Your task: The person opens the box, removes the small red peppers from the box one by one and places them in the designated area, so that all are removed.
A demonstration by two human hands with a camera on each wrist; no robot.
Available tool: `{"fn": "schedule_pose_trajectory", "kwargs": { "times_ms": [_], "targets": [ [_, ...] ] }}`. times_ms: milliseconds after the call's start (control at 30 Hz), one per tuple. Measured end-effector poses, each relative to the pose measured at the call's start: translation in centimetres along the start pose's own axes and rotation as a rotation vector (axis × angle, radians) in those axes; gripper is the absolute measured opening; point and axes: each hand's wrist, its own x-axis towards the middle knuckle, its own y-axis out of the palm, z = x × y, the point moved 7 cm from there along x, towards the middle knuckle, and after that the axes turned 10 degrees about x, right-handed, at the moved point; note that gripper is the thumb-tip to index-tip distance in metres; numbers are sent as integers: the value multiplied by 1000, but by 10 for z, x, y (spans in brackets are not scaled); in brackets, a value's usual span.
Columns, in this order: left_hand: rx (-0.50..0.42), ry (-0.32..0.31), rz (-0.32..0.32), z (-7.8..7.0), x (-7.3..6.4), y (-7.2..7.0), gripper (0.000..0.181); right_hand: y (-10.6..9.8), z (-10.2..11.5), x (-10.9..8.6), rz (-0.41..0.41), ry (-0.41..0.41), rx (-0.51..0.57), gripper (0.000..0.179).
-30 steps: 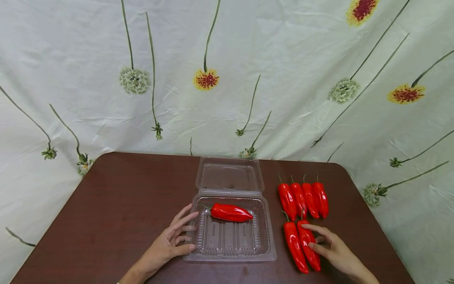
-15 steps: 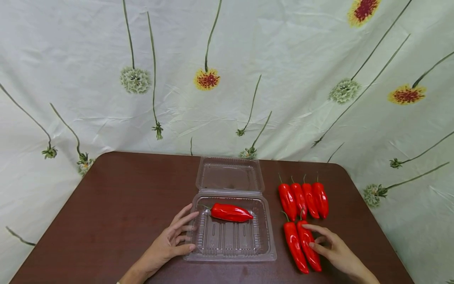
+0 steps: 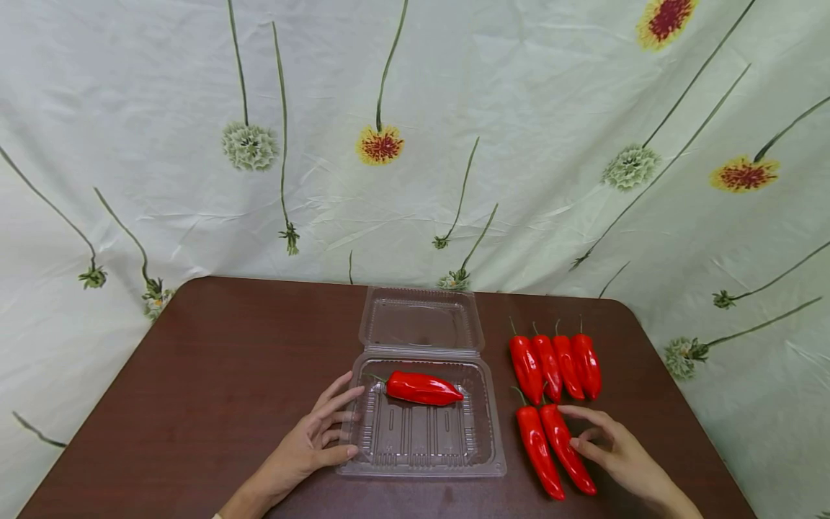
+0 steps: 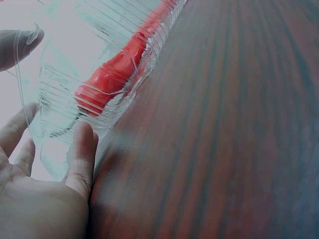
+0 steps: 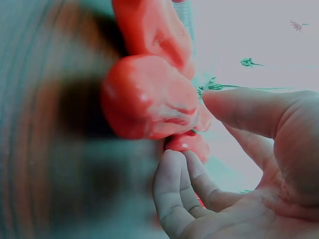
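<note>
A clear hinged plastic container [image 3: 420,470] sits mid-table, its lid [image 3: 421,324] folded back. One red pepper [image 3: 424,388] with a green stem lies crosswise in the base. My left hand [image 3: 300,441] rests along the container's left side, thumb and fingers spread; the left wrist view shows the thumb [image 4: 82,152] beside the clear wall. At the right, my right hand [image 3: 619,448] is at the nearest red pepper [image 3: 566,447], index finger by its stem end and thumb at its side. The right wrist view shows thumb and fingers apart around this pepper [image 5: 149,99].
Another red pepper [image 3: 538,450] lies just left of that one. Behind them several red peppers [image 3: 568,367] lie side by side in a row. The dark brown table [image 3: 246,360] ends at a flower-printed cloth [image 3: 415,180] at the back and right.
The pepper by my right hand has swung its lower end to the right and its stem end slightly left. My right hand has shifted a little right. My left hand stays put.
</note>
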Motion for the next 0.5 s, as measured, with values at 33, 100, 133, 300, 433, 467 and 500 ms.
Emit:
{"fn": "schedule_pose_trajectory", "kwargs": {
  "times_ms": [33, 100, 133, 300, 433, 467, 500],
  "targets": [
    [0, -1, 0, 0, 0, 0, 75, -1, 2, 0, -7, -16, -9, 48],
    [0, -3, 0, 1, 0, 0, 75, -2, 6, 2, -17, -47, -25, 47],
    [-2, -3, 0, 1, 0, 0, 75, -2, 8, 2, -22, -65, -29, 47],
    [-7, 15, -1, 0, 0, 1, 75, -1, 22, 8, -7, -151, -50, 46],
    [-1, 44, -4, -2, 1, 0, 75, 0, 31, 15, -1, -179, -77, 44],
    [1, 46, -4, -2, 1, 0, 75, 0, 33, 17, -9, -177, -88, 44],
    [2, 45, -4, -2, 1, 0, 75, 0, 36, 19, -20, -175, -99, 43]
  ]
}}
